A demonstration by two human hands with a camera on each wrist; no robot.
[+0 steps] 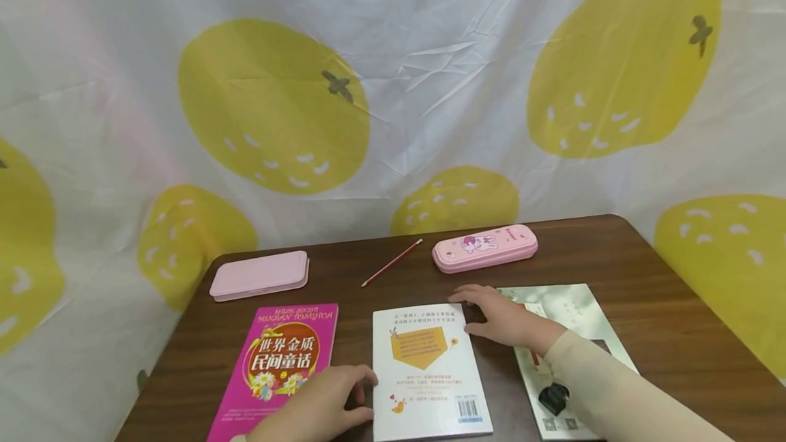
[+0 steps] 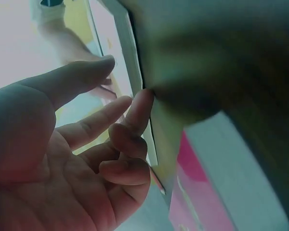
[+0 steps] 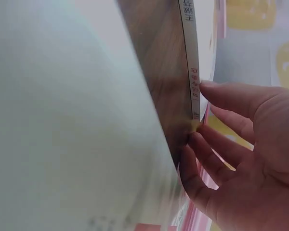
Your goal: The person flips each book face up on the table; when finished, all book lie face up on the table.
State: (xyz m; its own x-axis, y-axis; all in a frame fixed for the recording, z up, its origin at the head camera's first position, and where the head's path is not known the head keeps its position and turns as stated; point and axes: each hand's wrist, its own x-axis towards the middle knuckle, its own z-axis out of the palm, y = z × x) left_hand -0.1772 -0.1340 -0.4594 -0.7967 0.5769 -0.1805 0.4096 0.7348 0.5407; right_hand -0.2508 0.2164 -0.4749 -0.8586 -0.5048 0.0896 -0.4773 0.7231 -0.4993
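Observation:
A white book (image 1: 424, 374) with an orange pentagon and a barcode on its cover lies flat between my two hands. My left hand (image 1: 325, 398) is at its left edge, fingers loosely bent; in the left wrist view the fingertips (image 2: 143, 101) meet the book's side. My right hand (image 1: 500, 319) is by the upper right corner. Its thumb touches the printed spine (image 3: 194, 89) in the right wrist view, and the other fingers lie around the corner. Partly under my left forearm is a pink book (image 1: 288, 346). Beneath my right forearm lies a pale green book (image 1: 583, 312).
Along the back of the brown table (image 1: 663, 312) are a plain pink case (image 1: 260, 275), a red pencil (image 1: 391, 263) and a pink pencil case (image 1: 485, 249) with a rabbit picture. A white cloth (image 1: 430, 87) with yellow fruit prints hangs behind the table.

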